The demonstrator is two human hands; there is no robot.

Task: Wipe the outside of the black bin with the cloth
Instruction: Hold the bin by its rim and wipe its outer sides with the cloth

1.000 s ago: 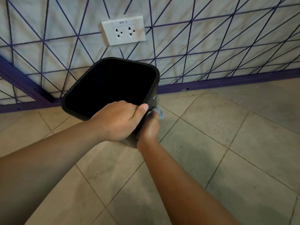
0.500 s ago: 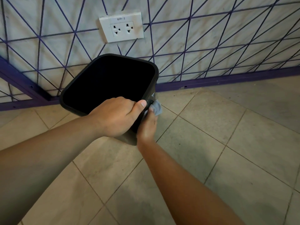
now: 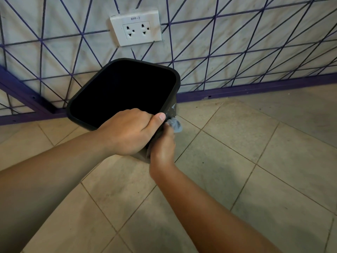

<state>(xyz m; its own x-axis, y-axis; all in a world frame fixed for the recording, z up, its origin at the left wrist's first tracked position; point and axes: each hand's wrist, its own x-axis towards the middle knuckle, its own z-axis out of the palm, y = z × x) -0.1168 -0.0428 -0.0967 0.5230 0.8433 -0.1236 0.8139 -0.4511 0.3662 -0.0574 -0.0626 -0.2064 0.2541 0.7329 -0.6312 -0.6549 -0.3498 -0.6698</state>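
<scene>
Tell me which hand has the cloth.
The right hand, low against the black bin's outer side, presses the grey cloth there. The left hand only grips the bin's rim.

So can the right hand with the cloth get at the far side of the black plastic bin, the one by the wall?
Probably not: the right hand presses the grey cloth on the bin's near corner.

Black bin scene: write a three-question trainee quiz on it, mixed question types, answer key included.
1. True or false: the left hand grips the black bin by its rim.
2. The right hand holds the cloth against: A) the bin's inside B) its outer side C) the floor?
3. Fill in: on the wall above the bin is a white ____.

Key: 1 true; 2 B; 3 socket.
</scene>
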